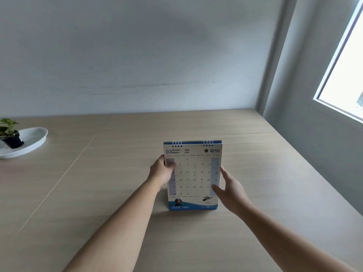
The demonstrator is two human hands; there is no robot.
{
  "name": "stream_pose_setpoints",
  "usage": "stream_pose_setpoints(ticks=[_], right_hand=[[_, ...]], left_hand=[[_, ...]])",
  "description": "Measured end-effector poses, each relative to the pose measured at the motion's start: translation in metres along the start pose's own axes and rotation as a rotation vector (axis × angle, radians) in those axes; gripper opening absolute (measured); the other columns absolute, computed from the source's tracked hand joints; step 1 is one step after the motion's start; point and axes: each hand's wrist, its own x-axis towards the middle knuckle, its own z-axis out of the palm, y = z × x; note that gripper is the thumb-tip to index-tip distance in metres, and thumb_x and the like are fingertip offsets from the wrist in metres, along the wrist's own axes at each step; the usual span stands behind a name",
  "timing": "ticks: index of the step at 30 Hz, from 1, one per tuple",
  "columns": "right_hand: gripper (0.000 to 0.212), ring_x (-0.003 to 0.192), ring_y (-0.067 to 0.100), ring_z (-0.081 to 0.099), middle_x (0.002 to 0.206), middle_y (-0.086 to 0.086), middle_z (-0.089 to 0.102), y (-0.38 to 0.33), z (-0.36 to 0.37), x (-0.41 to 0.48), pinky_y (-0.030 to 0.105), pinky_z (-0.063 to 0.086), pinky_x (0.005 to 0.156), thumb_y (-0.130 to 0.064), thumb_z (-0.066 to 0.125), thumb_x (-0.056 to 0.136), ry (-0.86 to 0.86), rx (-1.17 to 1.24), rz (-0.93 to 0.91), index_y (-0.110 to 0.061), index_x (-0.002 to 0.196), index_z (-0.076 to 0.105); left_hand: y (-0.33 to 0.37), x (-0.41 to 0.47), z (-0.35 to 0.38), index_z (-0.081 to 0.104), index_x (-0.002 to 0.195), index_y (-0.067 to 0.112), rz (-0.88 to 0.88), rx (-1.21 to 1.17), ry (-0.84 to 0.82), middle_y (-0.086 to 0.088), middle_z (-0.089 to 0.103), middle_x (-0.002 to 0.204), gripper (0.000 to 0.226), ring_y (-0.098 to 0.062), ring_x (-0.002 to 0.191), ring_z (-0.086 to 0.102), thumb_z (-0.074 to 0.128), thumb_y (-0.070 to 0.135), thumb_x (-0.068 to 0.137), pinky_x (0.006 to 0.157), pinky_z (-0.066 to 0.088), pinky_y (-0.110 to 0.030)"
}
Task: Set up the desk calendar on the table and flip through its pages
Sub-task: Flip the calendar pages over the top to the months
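Observation:
A spiral-bound desk calendar stands upright on the wooden table, near its middle. The page facing me reads 03 March 2026, with a blue wave along its bottom edge. My left hand grips the calendar's left edge, the thumb lying over the front of the page. Beside the right edge is my right hand, fingers spread, its fingertips at or just touching the page's lower right side. Both forearms reach in from the bottom of the view.
At the far left a white oval dish holds a small potted plant in a black pot. A pale wall runs along the table's far edge. A grey wall with a window borders the right side.

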Motion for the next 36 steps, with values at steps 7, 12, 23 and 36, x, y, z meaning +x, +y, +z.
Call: stream_pose_setpoints(ticks=[7, 12, 23, 36], right_hand=[[0.025, 0.089, 0.022, 0.057, 0.102, 0.011, 0.064, 0.003, 0.004, 0.007, 0.039, 0.048, 0.077, -0.029, 0.056, 0.085, 0.144, 0.073, 0.113, -0.007, 0.097, 0.057], [0.026, 0.077, 0.027, 0.067, 0.09, 0.012, 0.072, 0.005, -0.012, 0.021, 0.042, 0.055, 0.071, -0.028, 0.055, 0.087, 0.023, 0.15, 0.126, -0.003, 0.088, 0.061], [0.035, 0.053, 0.019, 0.05, 0.064, 0.01, 0.06, -0.048, -0.067, -0.003, 0.023, 0.039, 0.048, -0.01, 0.051, 0.088, -0.001, 0.881, -0.035, -0.016, 0.06, 0.071], [0.04, 0.094, 0.024, 0.058, 0.124, 0.019, 0.059, -0.084, -0.079, 0.091, 0.021, 0.049, 0.069, -0.009, 0.055, 0.088, -0.006, 0.389, 0.003, -0.001, 0.128, 0.052]], left_hand=[[0.001, -0.003, -0.004, 0.057, 0.123, 0.016, 0.0, 0.082, -0.031, -0.006, 0.064, 0.127, 0.031, -0.028, 0.118, 0.058, 0.054, 0.023, 0.093, 0.088, 0.045, -0.032], [0.004, -0.001, -0.016, 0.06, 0.11, 0.019, -0.041, -0.059, -0.191, -0.003, 0.067, 0.112, 0.022, -0.022, 0.104, 0.061, 0.05, 0.017, 0.09, 0.09, 0.048, -0.035], [0.003, 0.005, -0.034, 0.062, 0.119, 0.022, 0.031, -0.251, -0.368, -0.012, 0.068, 0.118, 0.034, -0.027, 0.1, 0.063, 0.055, 0.021, 0.086, 0.086, 0.048, -0.039], [0.013, -0.004, -0.013, 0.06, 0.108, 0.017, 0.154, 0.027, -0.074, -0.006, 0.064, 0.098, 0.018, -0.029, 0.099, 0.062, 0.049, 0.018, 0.095, 0.089, 0.055, -0.045]])
